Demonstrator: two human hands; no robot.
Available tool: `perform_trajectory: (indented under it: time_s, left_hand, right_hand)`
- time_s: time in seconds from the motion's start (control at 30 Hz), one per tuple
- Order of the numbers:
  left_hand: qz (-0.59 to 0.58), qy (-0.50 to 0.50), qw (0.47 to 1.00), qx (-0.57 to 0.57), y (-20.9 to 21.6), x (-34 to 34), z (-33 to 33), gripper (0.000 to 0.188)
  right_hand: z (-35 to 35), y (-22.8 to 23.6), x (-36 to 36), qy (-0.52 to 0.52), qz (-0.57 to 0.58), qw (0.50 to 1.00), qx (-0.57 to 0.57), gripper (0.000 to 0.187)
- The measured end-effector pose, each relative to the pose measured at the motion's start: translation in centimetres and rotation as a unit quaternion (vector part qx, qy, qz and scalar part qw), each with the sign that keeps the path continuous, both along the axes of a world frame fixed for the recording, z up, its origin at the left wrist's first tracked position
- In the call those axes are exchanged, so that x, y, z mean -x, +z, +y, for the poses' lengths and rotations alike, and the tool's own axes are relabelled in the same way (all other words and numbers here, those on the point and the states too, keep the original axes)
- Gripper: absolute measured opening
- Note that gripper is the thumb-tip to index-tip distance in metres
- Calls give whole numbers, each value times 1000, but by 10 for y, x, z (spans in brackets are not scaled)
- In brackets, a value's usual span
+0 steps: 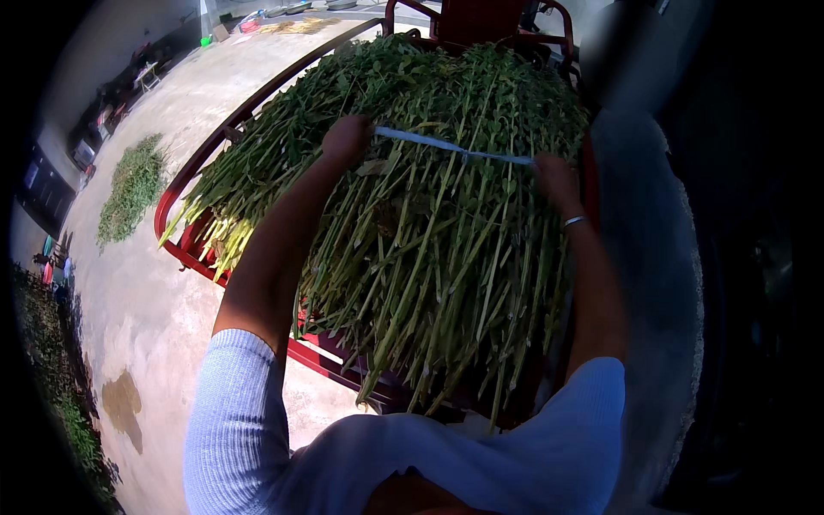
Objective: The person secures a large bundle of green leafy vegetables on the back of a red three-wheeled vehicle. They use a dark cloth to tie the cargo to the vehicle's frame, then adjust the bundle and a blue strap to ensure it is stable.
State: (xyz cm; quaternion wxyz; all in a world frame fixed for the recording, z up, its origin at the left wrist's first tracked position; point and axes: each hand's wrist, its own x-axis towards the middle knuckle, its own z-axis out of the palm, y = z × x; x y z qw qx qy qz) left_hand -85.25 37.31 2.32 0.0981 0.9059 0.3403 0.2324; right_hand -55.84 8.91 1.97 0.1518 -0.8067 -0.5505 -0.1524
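Note:
A large heap of cut green plant stalks (429,257) fills a red cart bed, leafy ends far from me and bare stem ends toward me. Across the heap runs a pale blue-white strap (421,138), pulled straight, with what looks like a small knot near its middle. My left hand (348,140) is closed on its left end. At the right end, my right hand (558,182) is closed round the strap, a light band on that wrist. Both arms reach out over the stalks.
The cart's red rail (184,176) curves round the left side, and a red seat or frame (476,21) rises at the far end. A smaller pile of greenery (133,189) lies on the concrete floor (184,318) at left. Deep shadow covers the right.

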Motion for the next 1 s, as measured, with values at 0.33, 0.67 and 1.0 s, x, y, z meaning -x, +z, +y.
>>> perform_trajectory:
  time_s: [0.33, 0.67, 1.0]
  left_hand:
    - [-77, 20, 986, 147, -89, -2, 39, 33]
    - [-85, -55, 989, -111, -42, 102, 47, 59]
    - [91, 50, 986, 133, -93, 231, 236, 72]
  right_hand:
    - [-1, -18, 24, -66, -6, 998, 20, 31]
    - [-50, 19, 129, -221, -141, 965, 16, 55]
    - [-73, 57, 327, -121, 289, 950, -22, 22]
